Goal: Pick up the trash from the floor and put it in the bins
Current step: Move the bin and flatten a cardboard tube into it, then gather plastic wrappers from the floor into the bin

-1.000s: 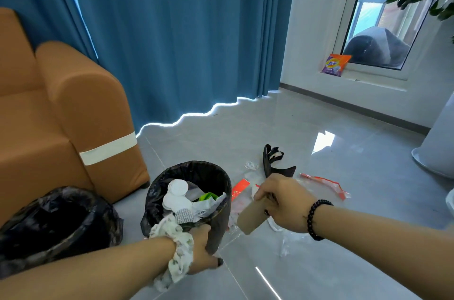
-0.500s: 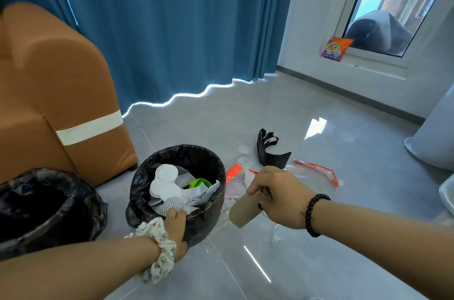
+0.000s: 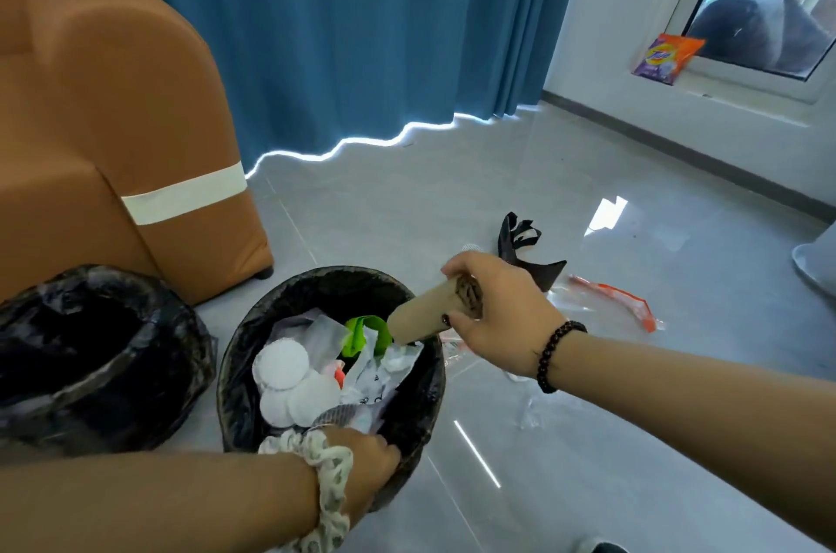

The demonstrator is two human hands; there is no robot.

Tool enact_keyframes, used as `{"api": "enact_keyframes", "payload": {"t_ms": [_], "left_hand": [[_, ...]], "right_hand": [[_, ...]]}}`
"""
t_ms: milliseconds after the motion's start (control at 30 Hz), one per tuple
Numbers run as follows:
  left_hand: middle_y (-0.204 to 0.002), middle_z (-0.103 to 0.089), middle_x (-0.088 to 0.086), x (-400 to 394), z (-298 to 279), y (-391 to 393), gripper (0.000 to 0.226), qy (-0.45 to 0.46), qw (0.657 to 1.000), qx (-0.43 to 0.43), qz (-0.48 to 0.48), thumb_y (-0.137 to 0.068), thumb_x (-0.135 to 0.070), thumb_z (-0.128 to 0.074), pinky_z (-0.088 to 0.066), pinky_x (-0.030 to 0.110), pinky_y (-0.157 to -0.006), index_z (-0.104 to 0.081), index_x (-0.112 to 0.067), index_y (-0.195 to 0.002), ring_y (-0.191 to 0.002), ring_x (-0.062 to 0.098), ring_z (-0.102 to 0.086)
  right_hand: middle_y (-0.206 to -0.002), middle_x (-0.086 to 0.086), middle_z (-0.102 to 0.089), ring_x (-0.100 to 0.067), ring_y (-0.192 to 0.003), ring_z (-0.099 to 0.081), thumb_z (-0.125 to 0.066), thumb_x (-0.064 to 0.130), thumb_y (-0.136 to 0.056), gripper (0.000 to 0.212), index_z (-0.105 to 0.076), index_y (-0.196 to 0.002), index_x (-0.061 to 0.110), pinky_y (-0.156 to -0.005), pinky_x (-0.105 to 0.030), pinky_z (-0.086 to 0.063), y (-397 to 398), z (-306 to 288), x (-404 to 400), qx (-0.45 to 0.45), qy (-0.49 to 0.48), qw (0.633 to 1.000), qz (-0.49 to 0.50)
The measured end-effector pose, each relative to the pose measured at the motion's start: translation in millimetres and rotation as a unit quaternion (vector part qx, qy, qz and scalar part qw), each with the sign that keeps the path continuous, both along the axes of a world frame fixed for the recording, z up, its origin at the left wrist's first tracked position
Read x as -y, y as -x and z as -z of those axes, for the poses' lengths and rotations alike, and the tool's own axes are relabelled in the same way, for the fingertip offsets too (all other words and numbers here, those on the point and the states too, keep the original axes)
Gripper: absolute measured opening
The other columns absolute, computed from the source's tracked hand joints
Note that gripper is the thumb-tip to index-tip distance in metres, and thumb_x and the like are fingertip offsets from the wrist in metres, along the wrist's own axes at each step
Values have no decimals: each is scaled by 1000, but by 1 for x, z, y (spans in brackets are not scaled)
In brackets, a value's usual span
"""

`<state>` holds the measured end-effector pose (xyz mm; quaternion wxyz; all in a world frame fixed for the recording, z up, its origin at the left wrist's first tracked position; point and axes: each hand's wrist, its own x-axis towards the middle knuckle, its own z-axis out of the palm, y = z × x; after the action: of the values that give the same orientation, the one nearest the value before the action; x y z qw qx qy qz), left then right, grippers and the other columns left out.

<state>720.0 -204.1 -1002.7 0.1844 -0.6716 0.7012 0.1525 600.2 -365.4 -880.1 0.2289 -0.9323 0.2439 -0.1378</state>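
Note:
My right hand grips a brown cardboard tube and holds it tilted over the right rim of a black-lined bin. That bin holds white round pads, crumpled paper and a green scrap. My left hand, with a patterned scrunchie at the wrist, grips the bin's near rim. A second black-lined bin stands to the left and looks dark inside. On the floor beyond my right hand lie a black scrap, a clear bag with orange strip and clear plastic.
An orange sofa stands behind the bins at the left. Blue curtains hang at the back. A detergent packet leans on the window sill at the far right. A white base sits at the right edge on the grey tiled floor.
My right hand has lifted the cardboard tube from beside the bin up over its right rim. My left hand has shifted from the bin's outer side to its near rim.

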Motion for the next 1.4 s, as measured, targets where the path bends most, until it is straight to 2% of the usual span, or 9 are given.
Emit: {"api": "enact_keyframes", "payload": {"t_ms": [100,300,467,533,633,767,933,1133,1400], "left_hand": [[-90,-66,10,-5,-1,0,17,84,993,46,62,-77,-30,-56,-28,26,-57,-64,-19,-87,-67,26,-61],[-44,-53,-12,-8,26,-9,34,143,980,68,123,-26,-51,-75,-43,13,-45,-61,-30,-50,-43,1,-57],[-50,-55,-15,-7,14,-15,35,123,983,62,123,-29,-50,-74,-27,20,-37,-63,-31,-55,-42,1,-52],[-63,-59,-10,-6,17,-23,30,109,982,15,153,-48,-46,-72,-19,21,-42,-62,-29,-71,-48,8,-55],[-85,-61,8,-2,27,-41,24,107,978,-37,177,-75,-23,-62,-31,25,-48,-52,-13,-95,-66,29,-61],[-67,-56,-7,-3,38,-53,41,153,969,-42,191,-55,-29,-72,-29,18,-35,-41,-24,-82,-48,14,-52],[-66,-54,-9,3,40,-59,54,171,964,-41,201,-47,-28,-77,-27,16,-33,-35,-24,-81,-42,12,-49],[-67,-57,-10,8,32,-61,57,185,957,-51,216,-40,-29,-79,-29,14,-34,-40,-23,-80,-42,11,-50],[-58,-59,-12,32,4,-78,40,191,965,23,178,-25,-34,-79,-37,14,-37,-58,-26,-59,-41,8,-53]], "right_hand": [[-104,3,-52,-17,-90,-52,-61,20,-85,36,-43,-116,18,-78,-30,-46,-17,9,-8,-18,46,996,-77],[-108,-6,-54,-24,-92,-53,-58,16,-87,28,-42,-111,12,-77,-38,-47,-61,31,0,-31,81,989,-120],[-109,-7,-50,-27,-95,-50,-52,12,-89,19,-42,-105,10,-69,-35,-43,-86,64,15,-85,143,979,-115],[-113,-8,-49,-27,-99,-49,-54,11,-88,21,-43,-107,10,-67,-35,-40,-91,77,21,-101,160,974,-122],[-114,-11,-48,-29,-96,-51,-58,8,-85,22,-47,-105,8,-62,-32,-31,-97,92,30,-97,172,972,-132],[-114,-12,-46,-32,-96,-52,-58,5,-85,22,-49,-105,9,-71,-38,-43,-108,109,40,-142,161,968,-134],[-116,-11,-48,-31,-101,-57,-56,4,-87,30,-51,-117,7,-66,-34,-38,-117,118,40,-263,194,938,-116],[-120,-13,-58,-33,-108,-59,-48,6,-92,26,-58,-116,2,-84,-41,-50,-120,124,38,-379,202,897,-103],[-113,-10,-55,-29,-102,-57,-46,17,-92,23,-59,-109,11,-77,-33,-44,-109,95,59,-265,188,940,-104]]}}
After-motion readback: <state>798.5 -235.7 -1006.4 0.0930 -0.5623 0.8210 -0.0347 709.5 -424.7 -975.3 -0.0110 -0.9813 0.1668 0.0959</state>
